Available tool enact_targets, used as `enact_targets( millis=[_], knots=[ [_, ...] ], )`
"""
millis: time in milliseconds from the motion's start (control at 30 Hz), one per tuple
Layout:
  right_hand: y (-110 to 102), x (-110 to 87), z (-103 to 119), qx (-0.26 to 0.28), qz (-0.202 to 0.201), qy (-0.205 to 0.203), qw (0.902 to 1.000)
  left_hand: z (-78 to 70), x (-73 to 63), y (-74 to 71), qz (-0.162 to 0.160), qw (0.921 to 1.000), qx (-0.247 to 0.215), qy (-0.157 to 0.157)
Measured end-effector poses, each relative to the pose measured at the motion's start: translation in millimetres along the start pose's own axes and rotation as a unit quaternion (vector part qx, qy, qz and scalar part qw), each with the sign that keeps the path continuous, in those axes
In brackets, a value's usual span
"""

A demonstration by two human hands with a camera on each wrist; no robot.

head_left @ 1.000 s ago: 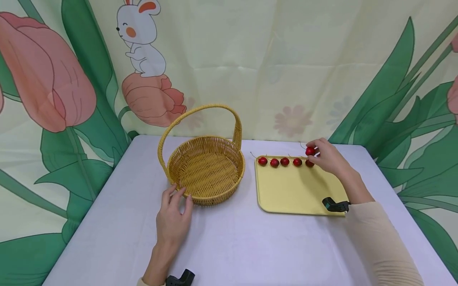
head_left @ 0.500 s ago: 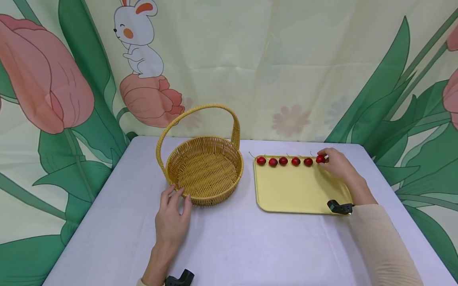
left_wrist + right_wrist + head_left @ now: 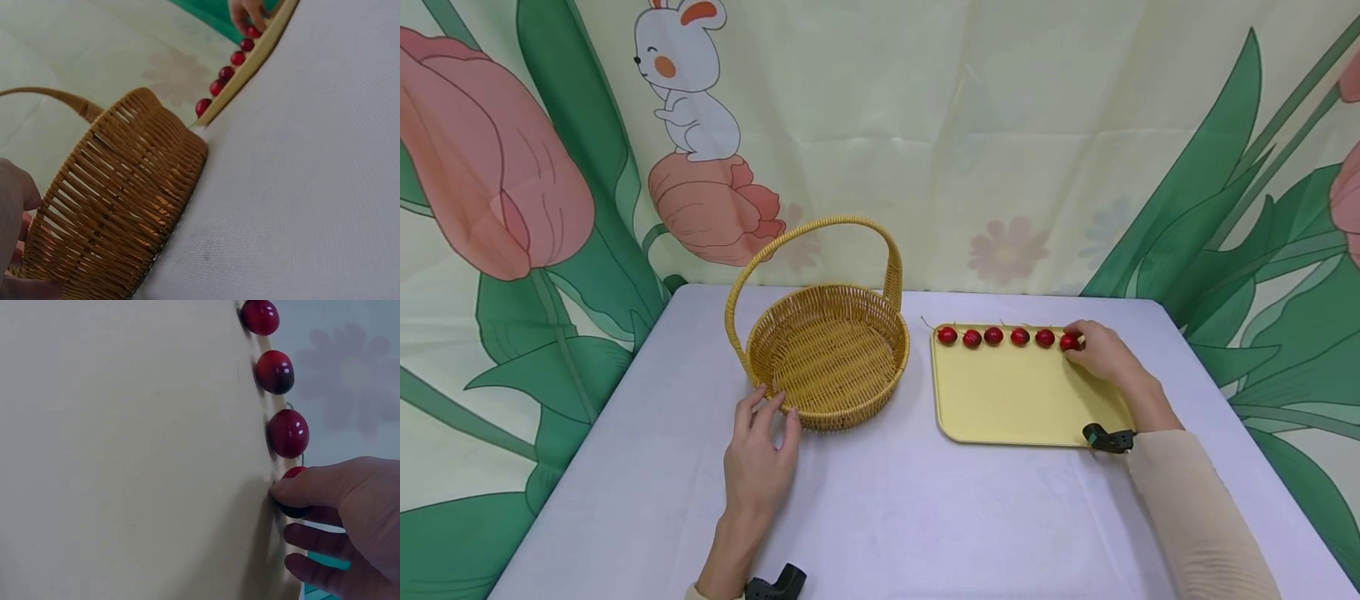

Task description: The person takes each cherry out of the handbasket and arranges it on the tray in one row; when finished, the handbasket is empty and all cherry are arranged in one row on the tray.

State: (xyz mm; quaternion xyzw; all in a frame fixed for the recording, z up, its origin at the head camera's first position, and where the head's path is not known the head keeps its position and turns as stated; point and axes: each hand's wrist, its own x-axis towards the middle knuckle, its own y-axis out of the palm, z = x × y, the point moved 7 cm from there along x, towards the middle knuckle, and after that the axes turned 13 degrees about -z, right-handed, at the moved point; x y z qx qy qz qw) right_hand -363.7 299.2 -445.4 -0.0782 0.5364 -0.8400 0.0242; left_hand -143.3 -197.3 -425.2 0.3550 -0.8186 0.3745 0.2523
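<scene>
At the right end of a row of red cherries (image 3: 1020, 337), my right hand (image 3: 1102, 352) pinches the last cherry (image 3: 1069, 342) between thumb and fingers, low at the far edge of the yellow tray (image 3: 1015, 400). The right wrist view shows the thumb (image 3: 312, 487) across that cherry, hiding part of it. My left hand (image 3: 762, 458) holds the near-left rim of a round woven basket (image 3: 831, 358) with a tall handle. In the left wrist view, fingers show through the basket's weave (image 3: 119, 194), while the thumb lies outside it. No cherries lie in the basket.
A white cloth covers the table (image 3: 880, 517). Behind it hangs a curtain (image 3: 880, 150) printed with tulips, leaves and a rabbit. Thin stems stick up from some cherries. The basket handle (image 3: 820, 225) arches high over the basket.
My right hand has moved a cherry right and down, from above the fifth cherry to the end of the row on the tray. The left hand and basket stay put.
</scene>
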Motion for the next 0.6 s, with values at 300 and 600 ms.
enact_targets(
  millis=[300,600],
  knots=[
    [-9.1,-2.1,9.8,0.01,-0.004,-0.001,0.9999,-0.5,2.1,-3.7,-0.002,1.0,0.003,0.002],
    [-37.6,-19.5,66.4,0.022,-0.064,-0.007,0.9977,-10.8,17.3,-12.1,-0.004,0.999,0.03,0.034]
  ],
)
